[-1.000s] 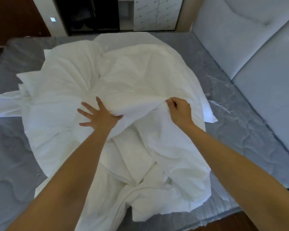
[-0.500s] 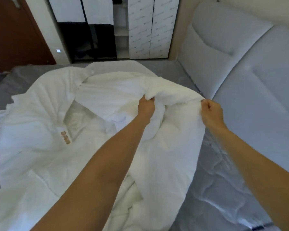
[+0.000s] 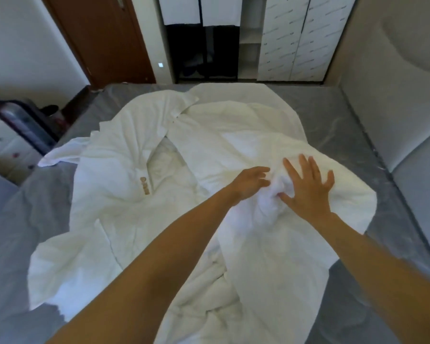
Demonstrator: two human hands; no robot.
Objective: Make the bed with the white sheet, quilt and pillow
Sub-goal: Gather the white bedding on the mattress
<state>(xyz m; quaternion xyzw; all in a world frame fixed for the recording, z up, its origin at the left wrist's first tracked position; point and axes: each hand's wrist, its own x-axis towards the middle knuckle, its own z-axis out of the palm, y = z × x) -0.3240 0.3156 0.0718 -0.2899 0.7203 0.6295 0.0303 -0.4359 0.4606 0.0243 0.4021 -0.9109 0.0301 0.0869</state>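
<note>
A crumpled heap of white bedding (image 3: 124, 194) lies across the grey mattress (image 3: 15, 232); sheet and quilt cannot be told apart in the pile. A small tan label (image 3: 144, 186) shows on the cloth left of centre. My left hand (image 3: 251, 183) reaches over the heap with its fingers extended, touching a bunched fold. My right hand (image 3: 308, 189) lies flat on the cloth just right of that fold, fingers spread. No pillow can be picked out.
A padded grey headboard (image 3: 395, 108) runs along the right side. Beyond the bed stand a brown door (image 3: 104, 38) and a white wardrobe (image 3: 291, 40). A dark case (image 3: 23, 120) and white drawers (image 3: 0, 147) sit at the left.
Both hands gripped the raised edge of the white cloth half a second ago. They have let go, and the cloth has dropped onto the heap, with both hands now open on it.
</note>
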